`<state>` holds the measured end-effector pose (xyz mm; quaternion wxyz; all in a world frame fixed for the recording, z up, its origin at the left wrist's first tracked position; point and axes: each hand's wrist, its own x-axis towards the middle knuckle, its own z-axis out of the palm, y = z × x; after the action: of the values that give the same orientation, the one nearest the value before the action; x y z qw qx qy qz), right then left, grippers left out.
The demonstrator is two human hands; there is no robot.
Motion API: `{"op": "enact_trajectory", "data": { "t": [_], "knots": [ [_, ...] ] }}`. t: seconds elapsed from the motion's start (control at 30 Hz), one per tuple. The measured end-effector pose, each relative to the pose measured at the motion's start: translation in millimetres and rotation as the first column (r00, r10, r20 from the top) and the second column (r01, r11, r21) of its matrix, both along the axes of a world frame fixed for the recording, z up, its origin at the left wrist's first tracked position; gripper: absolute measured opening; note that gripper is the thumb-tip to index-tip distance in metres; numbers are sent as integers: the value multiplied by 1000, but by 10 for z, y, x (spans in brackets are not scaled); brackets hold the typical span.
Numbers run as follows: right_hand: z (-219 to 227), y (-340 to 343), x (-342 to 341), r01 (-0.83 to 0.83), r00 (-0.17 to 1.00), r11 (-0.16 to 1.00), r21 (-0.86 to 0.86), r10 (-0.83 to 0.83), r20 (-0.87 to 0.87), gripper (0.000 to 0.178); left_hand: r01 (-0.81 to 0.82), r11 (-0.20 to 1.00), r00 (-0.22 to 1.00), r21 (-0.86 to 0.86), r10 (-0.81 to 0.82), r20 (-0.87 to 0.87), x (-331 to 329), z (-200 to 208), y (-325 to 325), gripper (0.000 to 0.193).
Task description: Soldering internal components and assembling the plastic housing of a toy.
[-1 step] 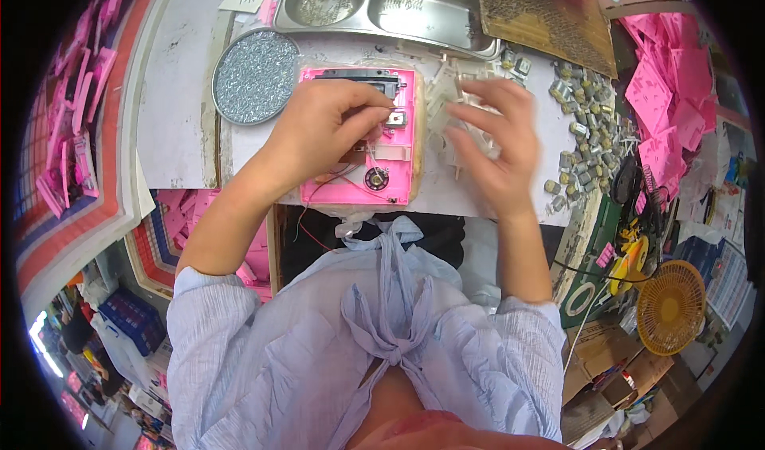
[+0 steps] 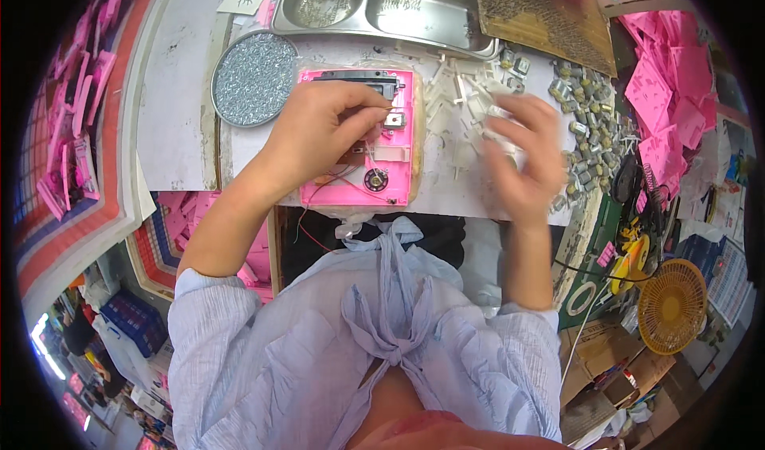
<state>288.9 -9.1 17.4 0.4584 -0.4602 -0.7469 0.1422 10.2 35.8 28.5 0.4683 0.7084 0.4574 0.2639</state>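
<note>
A pink plastic casing (image 2: 402,180) lies on a pad on the table in front of me. Set in it are a dark slotted mechanism (image 2: 351,75), a small metal-framed part (image 2: 395,120) and a round black speaker-like disc (image 2: 376,180); thin wires trail off its near left side. My left hand (image 2: 323,127) rests over the casing with thumb and forefinger pinched together beside the metal-framed part. What they grip is too small to make out. Blurred by motion, my right hand (image 2: 526,147) hovers with fingers apart by loose white plastic parts (image 2: 462,91), nothing visible in it.
Left of the casing stands a round dish (image 2: 255,78) of small metal pieces. Behind are a steel compartment tray (image 2: 422,11) and a brown board (image 2: 542,19) covered with tiny pieces. Many small motors (image 2: 586,123) lie at right, beside stacked pink panels (image 2: 669,91).
My right hand has moved to the right, away from the casing and across the white parts toward the motors. The left hand stays pinched in place over the casing.
</note>
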Motion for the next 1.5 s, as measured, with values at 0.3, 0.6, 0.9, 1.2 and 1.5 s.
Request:
{"op": "enact_trajectory", "data": {
  "t": [0.3,0.6,0.9,1.2,1.5],
  "knots": [
    [66,-1765,2835,501,-2,689,-523,-603,-797,30,-60,984,990,-170,80,113,65,-36,-49,9],
    [172,-1296,3371,688,223,529,-496,-805,-550,54,-54,989,998,-137,60,35,92,0,-75,7],
    [256,-2052,2410,635,450,742,-215,-582,-677,34,5,870,988,493,73,-139,135,-79,-117,12],
    [-53,-607,116,-133,826,947,-294,-58,-560,24,37,808,955,588,145,-260,249,-204,-136,15],
    [-174,-443,-85,-147,908,945,-293,11,-418,27,55,800,946,597,149,-287,237,-210,-131,15]
  ]
}}
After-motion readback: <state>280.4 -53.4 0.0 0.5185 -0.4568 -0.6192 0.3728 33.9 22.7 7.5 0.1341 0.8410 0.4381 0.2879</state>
